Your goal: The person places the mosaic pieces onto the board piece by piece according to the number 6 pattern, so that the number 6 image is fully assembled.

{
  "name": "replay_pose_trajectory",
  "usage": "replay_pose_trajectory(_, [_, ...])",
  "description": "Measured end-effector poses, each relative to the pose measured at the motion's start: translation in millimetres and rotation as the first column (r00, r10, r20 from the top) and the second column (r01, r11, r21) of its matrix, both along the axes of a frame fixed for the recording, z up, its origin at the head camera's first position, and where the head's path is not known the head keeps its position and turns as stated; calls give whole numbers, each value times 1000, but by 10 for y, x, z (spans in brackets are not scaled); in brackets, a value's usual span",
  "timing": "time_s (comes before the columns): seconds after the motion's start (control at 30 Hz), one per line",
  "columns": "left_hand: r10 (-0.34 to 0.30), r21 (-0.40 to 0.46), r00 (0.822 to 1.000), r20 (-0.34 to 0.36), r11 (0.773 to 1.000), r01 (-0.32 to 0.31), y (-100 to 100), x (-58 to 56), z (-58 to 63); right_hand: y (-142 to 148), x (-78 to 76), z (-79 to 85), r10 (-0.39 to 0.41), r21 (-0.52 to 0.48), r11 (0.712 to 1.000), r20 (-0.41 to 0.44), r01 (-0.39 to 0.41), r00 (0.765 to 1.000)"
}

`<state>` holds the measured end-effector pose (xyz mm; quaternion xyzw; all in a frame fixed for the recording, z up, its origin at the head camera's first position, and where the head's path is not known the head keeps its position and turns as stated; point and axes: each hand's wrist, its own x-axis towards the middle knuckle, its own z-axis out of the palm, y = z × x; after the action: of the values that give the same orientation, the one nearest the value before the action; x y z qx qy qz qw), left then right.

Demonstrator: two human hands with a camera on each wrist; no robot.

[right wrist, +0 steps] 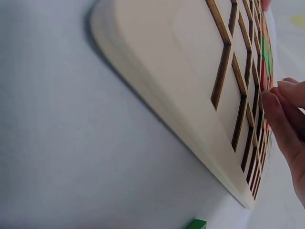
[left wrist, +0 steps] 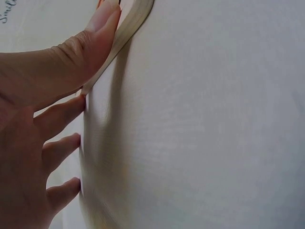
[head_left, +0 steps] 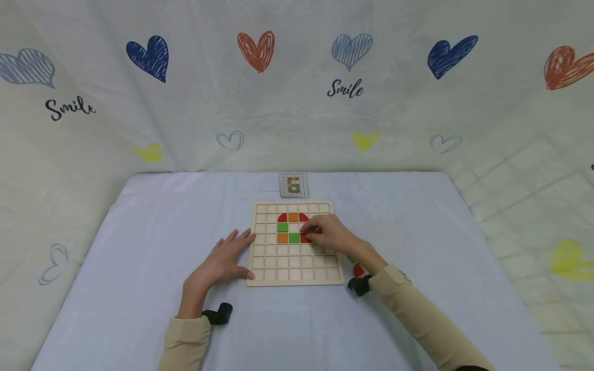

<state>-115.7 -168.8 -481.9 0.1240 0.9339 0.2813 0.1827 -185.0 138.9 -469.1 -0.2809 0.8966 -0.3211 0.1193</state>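
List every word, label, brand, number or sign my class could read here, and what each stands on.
"Smile": black script, left part of the patterned backdrop.
"Smile": black script, back of the backdrop, below a striped blue heart.
Left wrist view, top left corner: slanted lettering, probably "Smile", blurred.
Card behind the grid board: any text is too small to read.
No brands or numbers readable.

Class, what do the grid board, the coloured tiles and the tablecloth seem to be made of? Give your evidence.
Grid board: seemingly smooth, matt wood; it is pale, with brown, scorched-looking cut edges. Coloured tiles: perhaps painted wood, possibly plastic; their flat, even colour leaves it open. Tablecloth: likely fabric, matt, with faint creases.
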Motion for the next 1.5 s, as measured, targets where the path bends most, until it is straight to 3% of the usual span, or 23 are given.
replay_pose_trajectory(0.17, [-2, -6, 1000, -2, 1000, 2, -6, 0, 10, 41, 26, 16, -9, -17, 1000, -13, 9, 1000])
replay_pose_trajectory(0.63, [12, -2, 1000, 21, 1000, -12, 21, 4, -5, 266, 168, 70, -125, -42, 991, 36, 126, 992])
replay_pose_trajectory(0.87, [23, 2, 999, 27, 1000, -23, 32, -4, -8, 436, 263, 154, -140, -64, 988, -14, 139, 990])
replay_pose_trajectory(1.07, [30, -12, 999, 33, 1000, -29, 29, 1, 1, 588, 336, 117, -124, -40, 992, -41, 122, 991])
replay_pose_trajectory(1.5, [28, -1, 999, 32, 1000, -28, 30, 8, -2, 812, 429, 129, -178, -1, 984, -68, 179, 982])
